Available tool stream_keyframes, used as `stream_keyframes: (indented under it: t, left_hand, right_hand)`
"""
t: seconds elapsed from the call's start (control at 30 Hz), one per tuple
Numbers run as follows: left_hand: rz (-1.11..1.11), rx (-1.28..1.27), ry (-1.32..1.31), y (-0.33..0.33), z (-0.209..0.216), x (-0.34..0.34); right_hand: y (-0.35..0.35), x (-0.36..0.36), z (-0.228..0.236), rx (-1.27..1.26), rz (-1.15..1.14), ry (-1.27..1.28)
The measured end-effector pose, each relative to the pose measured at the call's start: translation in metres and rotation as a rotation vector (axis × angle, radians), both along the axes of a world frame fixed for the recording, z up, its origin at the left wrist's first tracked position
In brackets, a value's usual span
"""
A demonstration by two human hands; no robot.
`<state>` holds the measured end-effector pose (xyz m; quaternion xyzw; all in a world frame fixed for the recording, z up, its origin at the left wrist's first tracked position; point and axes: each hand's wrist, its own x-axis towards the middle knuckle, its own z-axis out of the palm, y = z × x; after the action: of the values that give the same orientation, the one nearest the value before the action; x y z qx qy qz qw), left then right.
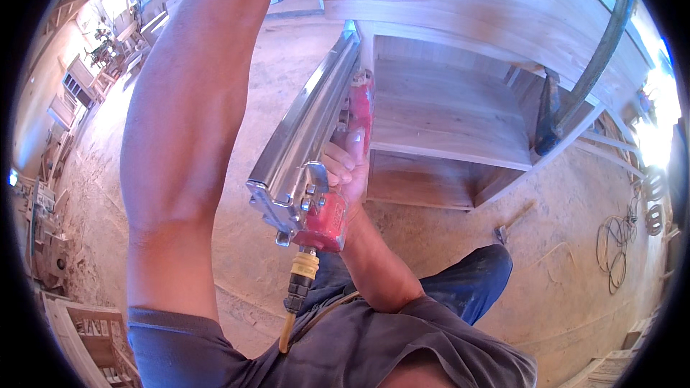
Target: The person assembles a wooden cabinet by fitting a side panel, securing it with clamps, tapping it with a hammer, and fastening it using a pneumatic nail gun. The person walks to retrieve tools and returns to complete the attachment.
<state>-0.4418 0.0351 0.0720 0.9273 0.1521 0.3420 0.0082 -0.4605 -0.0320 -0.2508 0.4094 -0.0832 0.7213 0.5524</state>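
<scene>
My right hand [346, 165] is wrapped around the red grip of a pneumatic nail gun [327, 226] with a long silver magazine. The nose of the tool points away from me, at the left upright of a wooden cabinet [445, 145]; whether it touches the wood I cannot tell. From its near end, a yellow and black hose coupling [302, 276] leads to a yellow air hose. My left arm reaches up and forward past the cabinet's left side, and its hand lies beyond the upper edge of the picture.
A metal bar clamp [593, 65] spans the cabinet's right part. On the dusty floor lie a hammer [507, 231] and a coiled cable [614, 244] farther right. Wooden frames [90, 334] stand at the lower left, with wood pieces and workshop clutter along the left wall.
</scene>
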Motion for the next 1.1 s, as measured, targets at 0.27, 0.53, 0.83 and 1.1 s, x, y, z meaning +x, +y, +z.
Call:
stream_keyframes:
  t: [0.27,0.53,0.83,1.1]
  left_hand:
    - [0.003,0.010,-0.006,-0.007,0.000,0.000]
    - [-0.054,0.005,-0.003,0.009,0.001,0.003]
    - [-0.040,0.015,0.003,0.005,0.002,0.000]
    - [-0.006,0.086,0.010,0.015,0.001,0.008]
  right_hand:
    - [0.006,-0.004,-0.006,-0.025,-0.027,0.004]
    - [0.002,-0.007,-0.002,-0.069,0.023,0.033]
    - [0.014,-0.021,-0.013,-0.076,0.030,0.047]
    - [0.017,-0.028,0.003,-0.137,-0.014,0.074]
